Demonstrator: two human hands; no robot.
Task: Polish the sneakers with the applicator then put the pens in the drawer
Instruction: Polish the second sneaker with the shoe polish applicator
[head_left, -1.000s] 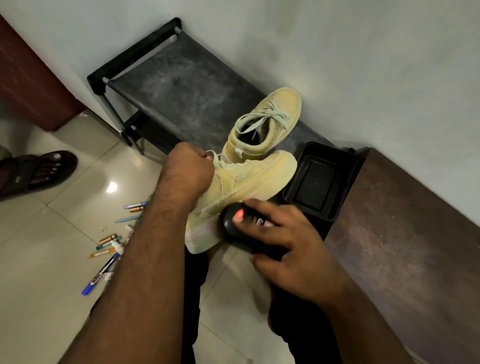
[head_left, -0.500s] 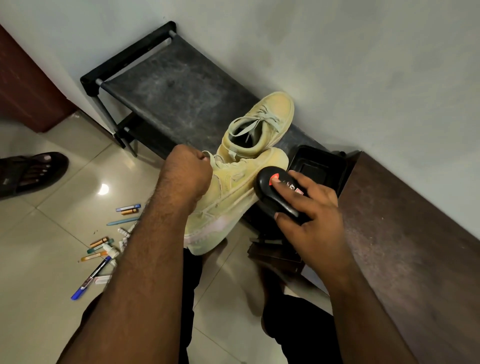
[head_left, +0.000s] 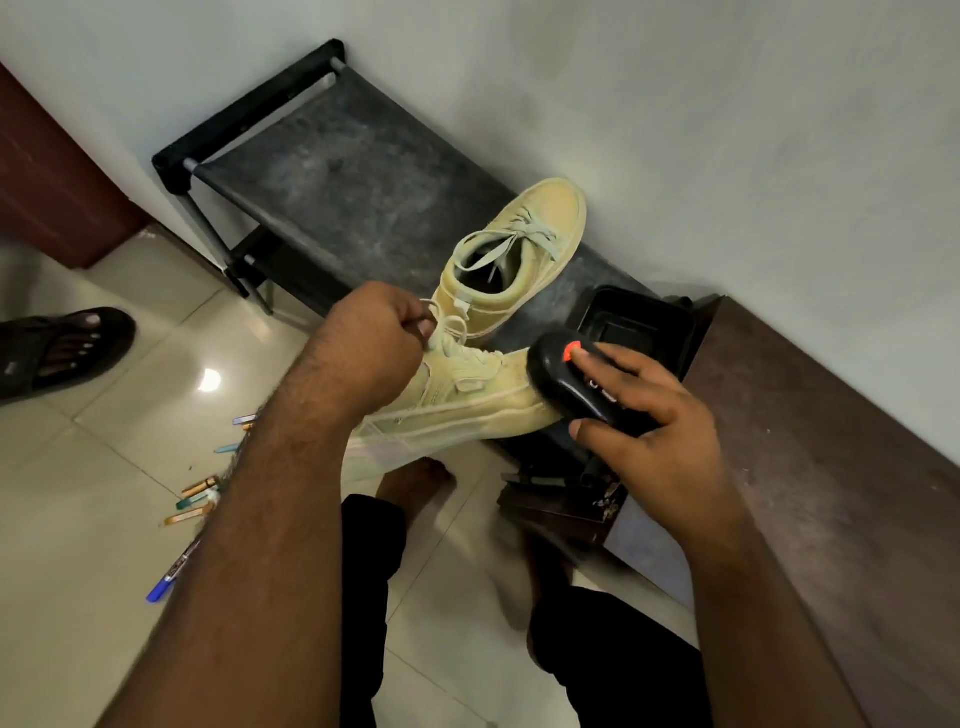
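Pale plaster wall (head_left: 727, 130), glossy beige tiled floor (head_left: 78, 519) with a ceiling-light glare spot (head_left: 209, 380), black metal-framed shoe rack (head_left: 332, 171) against the wall, dark brown wooden cabinet top (head_left: 831, 467), reddish-brown door (head_left: 52, 176) at left

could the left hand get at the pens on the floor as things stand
Probably not right away: the left hand is closed on the held sneaker. The pens lie loose on the tiles beside that forearm with nothing over them, so once it lets go the way looks free.
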